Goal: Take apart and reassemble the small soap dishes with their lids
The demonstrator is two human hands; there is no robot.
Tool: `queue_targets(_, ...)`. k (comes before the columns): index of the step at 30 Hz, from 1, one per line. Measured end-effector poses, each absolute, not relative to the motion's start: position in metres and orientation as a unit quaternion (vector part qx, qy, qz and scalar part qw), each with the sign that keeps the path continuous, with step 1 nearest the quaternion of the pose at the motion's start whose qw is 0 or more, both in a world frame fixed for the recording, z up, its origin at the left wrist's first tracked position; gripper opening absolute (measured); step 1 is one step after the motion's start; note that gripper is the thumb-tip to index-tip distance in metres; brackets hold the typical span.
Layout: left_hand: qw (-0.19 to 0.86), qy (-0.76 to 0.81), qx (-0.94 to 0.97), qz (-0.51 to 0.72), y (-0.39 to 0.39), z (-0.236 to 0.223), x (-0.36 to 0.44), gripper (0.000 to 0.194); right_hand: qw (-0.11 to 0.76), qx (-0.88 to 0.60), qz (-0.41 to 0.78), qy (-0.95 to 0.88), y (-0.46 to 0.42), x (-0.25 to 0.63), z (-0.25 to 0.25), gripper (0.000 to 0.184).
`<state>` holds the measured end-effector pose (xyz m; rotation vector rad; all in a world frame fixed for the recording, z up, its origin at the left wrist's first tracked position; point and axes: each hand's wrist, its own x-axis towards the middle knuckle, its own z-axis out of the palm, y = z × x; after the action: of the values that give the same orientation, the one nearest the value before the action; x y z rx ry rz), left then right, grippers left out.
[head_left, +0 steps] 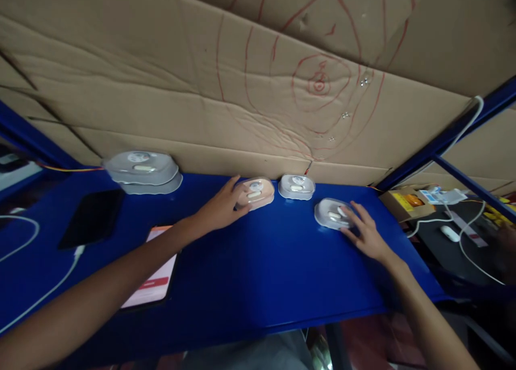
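Observation:
Several oval clear plastic cases with round white labels stand on the blue table (250, 273). My left hand (228, 202) grips the left end of a pinkish-looking case (260, 191), thumb at the front and a finger behind. At the right, my right hand (366, 236) has its thumb and fingers around the right end of another clear case (328, 214). Between them, against the cardboard, sits a third case (297, 187) that neither hand touches. Small pale objects show inside the cases, too blurred to name.
Two stacked cases (143, 171) stand at the back left. Near my left forearm lie a lit phone (155, 284) and a dark flat device (94, 217) beside a white cable (52, 295). Cardboard (161, 91) walls the back. A blue frame bar (427, 163) rises at the right.

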<state>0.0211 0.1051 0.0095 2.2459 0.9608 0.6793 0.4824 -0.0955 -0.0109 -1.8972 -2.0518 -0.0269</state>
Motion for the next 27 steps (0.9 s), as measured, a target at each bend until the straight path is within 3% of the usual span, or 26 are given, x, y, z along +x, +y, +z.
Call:
queue_targets(7, 0.406, 0.276, 0.844, 0.217, 0.04, 0.011, -0.015, 0.047, 0.22, -0.724, -0.035, -0.653, -0.039, 0.532, -0.026, 0.073)
queue_targets(12, 0.442, 0.254, 0.844, 0.166, 0.015, 0.011, -0.014, 0.059, 0.238, -0.714, -0.021, -0.658, 0.004, 0.479, -0.033, 0.081)
queue_targets(16, 0.427, 0.267, 0.842, 0.195, 0.008, 0.007, -0.002, 0.068, 0.257, -0.712, -0.019, -0.653, 0.008, 0.403, -0.021, 0.083)
queue_targets(18, 0.447, 0.291, 0.817, 0.221, 0.007, 0.005, 0.0, 0.08, 0.299, -0.629, 0.01, -0.718, -0.006, 0.357, -0.008, 0.078)
queue_targets(21, 0.503, 0.317, 0.76, 0.264, 0.004, 0.001, -0.001, 0.097, 0.214, -0.417, 0.177, -0.865, -0.034, 0.295, 0.01, 0.083)
queue_targets(27, 0.516, 0.317, 0.753, 0.257, 0.0, -0.001, -0.005, 0.108, 0.299, -0.415, 0.215, -0.832, -0.049, 0.273, 0.01, 0.062)
